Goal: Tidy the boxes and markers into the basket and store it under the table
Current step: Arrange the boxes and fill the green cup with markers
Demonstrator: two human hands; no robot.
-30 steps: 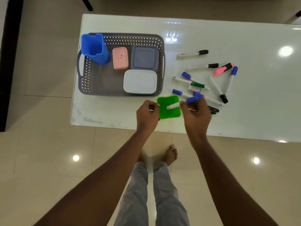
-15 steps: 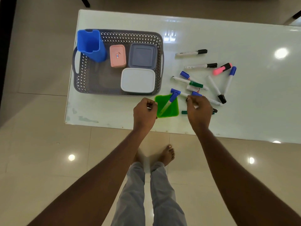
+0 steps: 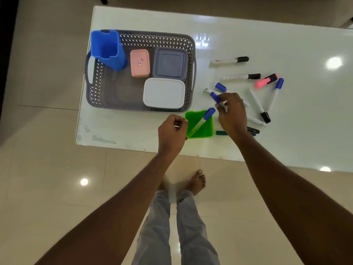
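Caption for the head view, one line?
Left hand holds the green box containing a marker; right hand grips another blue-capped marker.

small red-and-blue sticker on the pink box [image 3: 140, 63] lid, print too small to read

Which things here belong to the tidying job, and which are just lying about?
Job: basket, pink box, grey box, white box, blue holder, green cup with a marker in it, held by the left hand, blue-capped marker in the right hand, loose markers, pink highlighter.
Lying about: dark furniture leg on the floor.
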